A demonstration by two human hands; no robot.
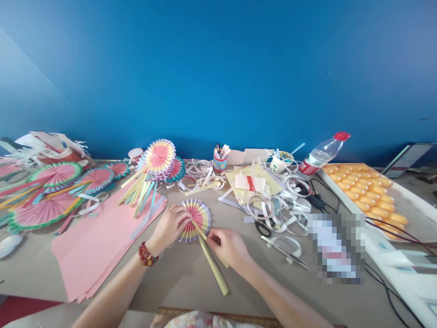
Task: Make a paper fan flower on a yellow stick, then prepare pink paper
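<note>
A round pleated paper fan [201,215], pink in the middle with yellow and pale lilac rings, lies on the table in front of me. My left hand [173,224], with a red bead bracelet [147,255] at its wrist, rests on the fan's left side, its fingers bent at the pleats. Two pale yellow strips form the handle [214,269], running from the fan's centre toward me. Close by the fan's lower right edge, my right hand [225,243] pinches one of these strips between thumb and fingers.
Pink paper sheets [99,246] lie to the left, beside finished fans [159,157]. Curled white strips [273,205], scissors [263,225] and a yellow sheet [269,180] clutter the right. Behind stand a pen cup [220,161] and a bottle [321,155]; a tray of orange domes [368,193] sits far right.
</note>
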